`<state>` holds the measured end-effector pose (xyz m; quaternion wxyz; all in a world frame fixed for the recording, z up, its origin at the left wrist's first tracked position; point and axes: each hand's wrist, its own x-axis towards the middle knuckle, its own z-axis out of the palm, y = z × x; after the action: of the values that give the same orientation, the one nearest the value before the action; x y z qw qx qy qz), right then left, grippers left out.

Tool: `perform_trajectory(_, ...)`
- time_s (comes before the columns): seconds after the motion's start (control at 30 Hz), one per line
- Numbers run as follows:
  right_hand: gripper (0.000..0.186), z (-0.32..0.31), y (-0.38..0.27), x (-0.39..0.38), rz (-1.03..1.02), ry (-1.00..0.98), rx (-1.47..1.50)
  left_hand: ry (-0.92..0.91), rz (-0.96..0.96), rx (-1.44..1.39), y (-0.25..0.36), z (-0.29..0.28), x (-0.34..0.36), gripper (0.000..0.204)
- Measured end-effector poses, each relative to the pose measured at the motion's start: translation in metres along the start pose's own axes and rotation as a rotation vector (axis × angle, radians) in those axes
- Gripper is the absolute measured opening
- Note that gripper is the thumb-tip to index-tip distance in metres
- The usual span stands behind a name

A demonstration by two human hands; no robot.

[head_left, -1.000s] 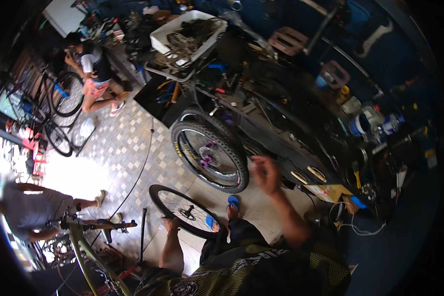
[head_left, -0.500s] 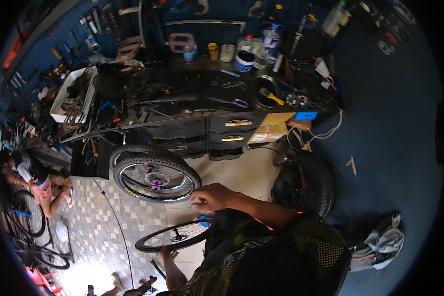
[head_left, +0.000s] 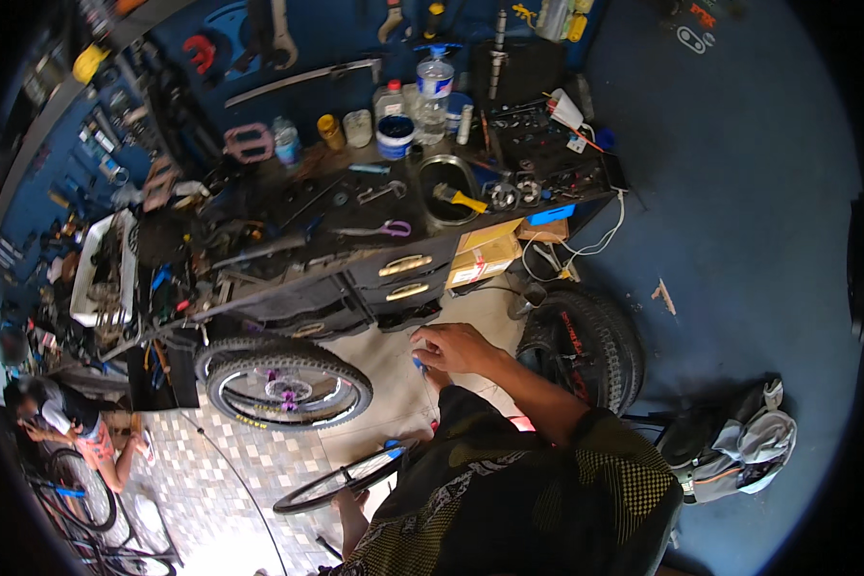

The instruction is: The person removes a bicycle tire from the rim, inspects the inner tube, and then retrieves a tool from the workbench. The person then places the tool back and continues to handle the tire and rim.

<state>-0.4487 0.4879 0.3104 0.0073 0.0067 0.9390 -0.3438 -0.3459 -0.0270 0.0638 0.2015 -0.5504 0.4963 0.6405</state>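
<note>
My left hand (head_left: 349, 503) is at the lower edge of a thin-tyred bicycle wheel (head_left: 309, 496), its fingers bent against the rim. The wheel is tilted low beside my legs, and my dark patterned shirt hides its right end. My right hand (head_left: 456, 348) hangs in front of me above the floor, fingers loosely bent and thumb apart, with nothing visible in it. Just beneath it a bare foot (head_left: 438, 378) shows in part, with a bit of blue footwear. To the left, two knobby-tyred wheels (head_left: 288, 389) lean against the workbench.
The dark workbench (head_left: 288, 245) carries a white basket (head_left: 84, 278), purple-handled scissors (head_left: 394, 228), a metal basin (head_left: 448, 173) with a yellow brush, and bottles. Fat tyres (head_left: 595, 350) and a grey bag (head_left: 739, 437) stand right. A person (head_left: 72, 413) sits far left beside bicycles.
My view has turned and shifted, bringing the bench nearer. My right hand has moved away from the leaning wheels, its fingers less curled. My left hand stays at the thin-tyred wheel.
</note>
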Motion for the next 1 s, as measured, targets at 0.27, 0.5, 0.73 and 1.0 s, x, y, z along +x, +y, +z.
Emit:
perform_trajectory(0.27, 0.035, -0.118, 0.119, 0.020, 0.216, 0.068, -0.120, 0.004, 0.028, -0.015, 0.043, 0.065, -0.012, 0.026)
perform_trajectory(0.5, 0.033, -0.140, 0.175, 0.036, 0.284, 0.043, -0.130, -0.047, 0.049, 0.005, 0.020, 0.135, -0.041, 0.033)
perform_trajectory(0.73, 0.023, -0.187, 0.214, 0.070, 0.245, 0.132, 0.029, 0.066, -0.089, -0.070, 0.018, 0.205, -0.042, 0.026)
perform_trajectory(1.0, 0.020, -0.340, 0.335, 0.206, 0.188, 0.690, -0.317, 0.083, -0.159, -0.039, 0.040, 0.200, -0.056, 0.027)
